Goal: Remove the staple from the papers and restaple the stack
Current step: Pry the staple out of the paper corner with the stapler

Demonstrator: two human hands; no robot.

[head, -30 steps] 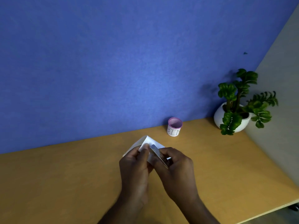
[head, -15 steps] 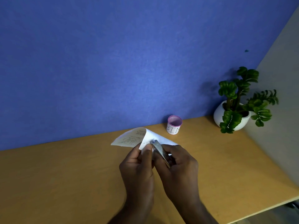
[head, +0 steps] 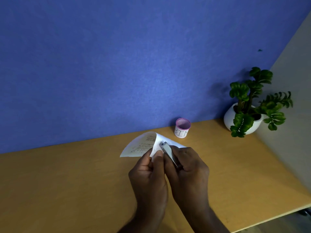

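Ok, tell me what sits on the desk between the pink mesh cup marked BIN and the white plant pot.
Nothing: in the head view, only bare wooden desk lies between the pink mesh cup and the white round plant pot.

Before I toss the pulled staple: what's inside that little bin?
The bin shows only its pink mesh rim and part of the inner wall. Its bottom is hidden from this angle, so any contents cannot be seen.
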